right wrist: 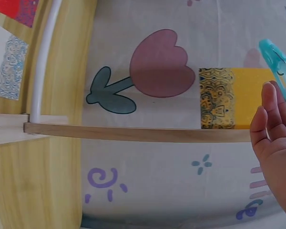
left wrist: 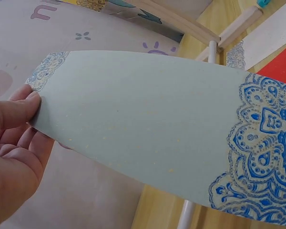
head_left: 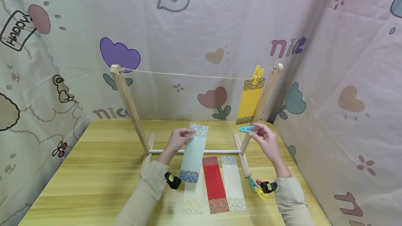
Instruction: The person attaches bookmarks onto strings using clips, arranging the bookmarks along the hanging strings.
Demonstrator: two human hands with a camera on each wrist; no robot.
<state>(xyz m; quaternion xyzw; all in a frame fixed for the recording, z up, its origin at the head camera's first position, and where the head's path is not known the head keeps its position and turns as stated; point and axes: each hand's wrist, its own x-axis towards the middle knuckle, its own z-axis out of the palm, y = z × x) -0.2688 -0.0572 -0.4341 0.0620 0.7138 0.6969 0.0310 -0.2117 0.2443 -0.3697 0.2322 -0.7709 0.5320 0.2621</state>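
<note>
Between thumb and fingers, my left hand (head_left: pixel 178 141) pinches a pale blue paper strip (head_left: pixel 193 152) near its upper end. Blue lace patterning covers both ends of this strip, seen close in the left wrist view (left wrist: pixel 133 119). My right hand (head_left: pixel 266 140) holds a light blue clothespin (head_left: pixel 246 129) by one end, in front of the right post. From the string (head_left: pixel 185 75) hangs a yellow paper strip (head_left: pixel 250 102), fixed by a yellow clothespin (head_left: pixel 258 75) near the right post. The right wrist view shows the clothespin (right wrist: pixel 279 71) at the fingertips.
A wooden stand with a left post (head_left: pixel 131 109), right post (head_left: pixel 267 95) and white crossbar (head_left: pixel 194 151) spans the table (head_left: pixel 94 170). A red strip (head_left: pixel 215 184), a white strip (head_left: pixel 233 186) and a cream strip (head_left: pixel 193 198) lie in front. Several clothespins (head_left: pixel 259 191) lie beside the right foot.
</note>
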